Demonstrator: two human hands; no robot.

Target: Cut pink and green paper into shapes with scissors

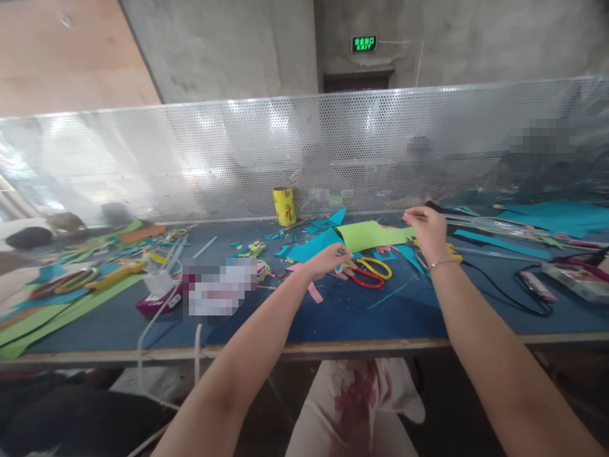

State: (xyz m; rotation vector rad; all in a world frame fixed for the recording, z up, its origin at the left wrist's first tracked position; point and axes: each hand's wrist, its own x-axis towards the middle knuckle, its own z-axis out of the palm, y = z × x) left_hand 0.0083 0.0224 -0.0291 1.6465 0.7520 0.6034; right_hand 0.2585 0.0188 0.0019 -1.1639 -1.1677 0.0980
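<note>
My left hand (329, 261) is closed above the table, its fingers curled around something small that I cannot make out. Just to its right lie scissors (367, 279) with one red and one yellow handle loop. My right hand (427, 227) is raised a little higher, thumb and fingertips pinched together; whatever is between them is too small to tell. Between the hands lies a light green sheet (364, 237), partly over a blue sheet (311, 246). A yellow-handled tool (455, 253) with a black cord shows behind my right wrist, partly hidden. A pink strip (314, 292) lies below my left hand.
A yellow wrapped roll (284, 206) stands against the perforated metal divider (247, 146). Left are a purple power strip (155, 301) with white cables, more scissors (78, 280) and green sheets. At right are blue strips (499, 244) and a clear box (578, 279). Scraps litter the blue tabletop (309, 324).
</note>
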